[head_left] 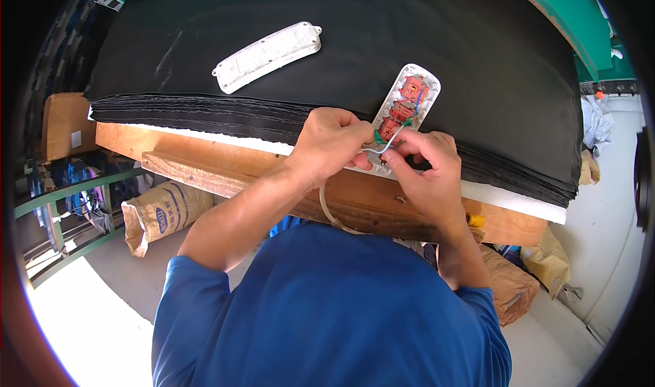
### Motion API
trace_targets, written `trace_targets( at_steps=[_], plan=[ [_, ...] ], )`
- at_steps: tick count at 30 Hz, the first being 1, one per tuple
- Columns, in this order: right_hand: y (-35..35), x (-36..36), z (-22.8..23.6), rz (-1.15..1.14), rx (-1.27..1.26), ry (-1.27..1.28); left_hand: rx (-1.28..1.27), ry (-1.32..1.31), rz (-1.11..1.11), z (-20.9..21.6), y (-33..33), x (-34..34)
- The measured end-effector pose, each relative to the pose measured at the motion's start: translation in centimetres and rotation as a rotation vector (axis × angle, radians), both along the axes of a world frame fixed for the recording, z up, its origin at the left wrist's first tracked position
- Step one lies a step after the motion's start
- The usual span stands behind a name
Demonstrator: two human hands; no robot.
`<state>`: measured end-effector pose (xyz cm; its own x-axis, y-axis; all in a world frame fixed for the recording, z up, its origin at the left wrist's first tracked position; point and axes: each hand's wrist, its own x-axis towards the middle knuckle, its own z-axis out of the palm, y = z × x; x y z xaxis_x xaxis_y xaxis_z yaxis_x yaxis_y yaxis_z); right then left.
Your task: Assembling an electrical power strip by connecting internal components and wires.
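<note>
Both hands working wires at the near end of an opened socket strip (408,107), at one o'clock from the person on the stack of black sheets (327,73)

The left hand (331,141) seems to pinch the pale wire (391,142) between curled fingertips; the right hand (430,162) bends thumb and forefinger toward it, though whether they press together is hidden, so I cannot tell. White cover (269,57) lies apart at eleven o'clock, cord (326,206) hangs toward seven. Best to hold the wire close to its end, guide it gently without tugging the blue wire (417,105) toward twelve, and keep the strip from sliding
</note>
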<state>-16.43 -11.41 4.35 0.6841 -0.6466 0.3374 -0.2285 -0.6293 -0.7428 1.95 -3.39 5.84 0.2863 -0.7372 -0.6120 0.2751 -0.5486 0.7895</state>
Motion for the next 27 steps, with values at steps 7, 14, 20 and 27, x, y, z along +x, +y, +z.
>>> trace_targets(
  at_steps=[7, 14, 20, 27],
  plan=[
    [0.2, 0.2, -0.6, -0.026, -0.123, -0.008, 0.173, -0.001, -0.127, 1.3, 0.2, 1.0],
    [0.1, 0.0, -0.5, -0.013, -0.041, -0.029, -0.363, -0.478, -0.239, 1.0, 2.5, -0.6],
    [0.3, -0.3, -0.7, -0.005, -0.037, -0.042, -0.189, -0.221, -0.260, 1.2, 1.7, -0.5],
    [1.6, -0.1, -1.1, -0.008, -0.249, -0.014, 0.011, 0.280, -0.178, 1.1, 1.4, 0.9]
  ],
)
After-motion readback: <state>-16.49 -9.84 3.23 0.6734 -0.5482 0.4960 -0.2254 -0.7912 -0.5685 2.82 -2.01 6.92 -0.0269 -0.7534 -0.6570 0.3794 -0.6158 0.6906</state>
